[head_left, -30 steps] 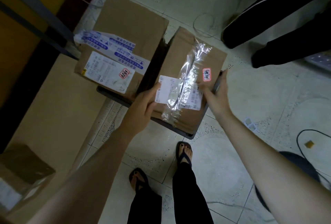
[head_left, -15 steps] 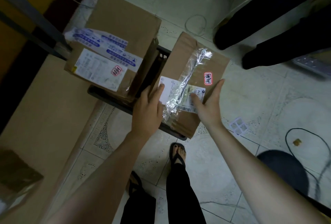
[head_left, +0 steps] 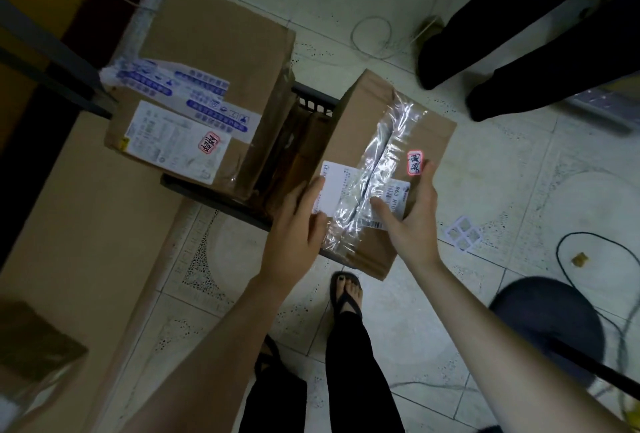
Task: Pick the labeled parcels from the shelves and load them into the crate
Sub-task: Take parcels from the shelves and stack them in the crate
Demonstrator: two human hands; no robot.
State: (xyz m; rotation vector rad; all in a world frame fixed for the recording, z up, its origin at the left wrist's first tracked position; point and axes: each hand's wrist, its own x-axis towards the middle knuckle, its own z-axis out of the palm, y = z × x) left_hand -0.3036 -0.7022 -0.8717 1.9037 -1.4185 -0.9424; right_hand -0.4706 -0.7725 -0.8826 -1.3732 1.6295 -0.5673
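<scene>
Tiled floor [head_left: 519,190] bears a crate [head_left: 207,194]; label [head_left: 399,197] on taped parcel [head_left: 363,113] reads "B63".

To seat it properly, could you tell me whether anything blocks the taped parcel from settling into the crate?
The large brown cardboard box occupies the left side of the dark plastic crate; the tape-wrapped cardboard parcel overhangs its near rim.

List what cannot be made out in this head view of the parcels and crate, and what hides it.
Head view throughout.
1. Crate inside: mostly covered by the large parcel and the taped parcel.
2. Shipping label: partly under the left hand, right hand and glaring tape.
3. Red-edged sticker: writing too small to read.
4. Box at lower left: blurred, cut by the frame edge.
</scene>
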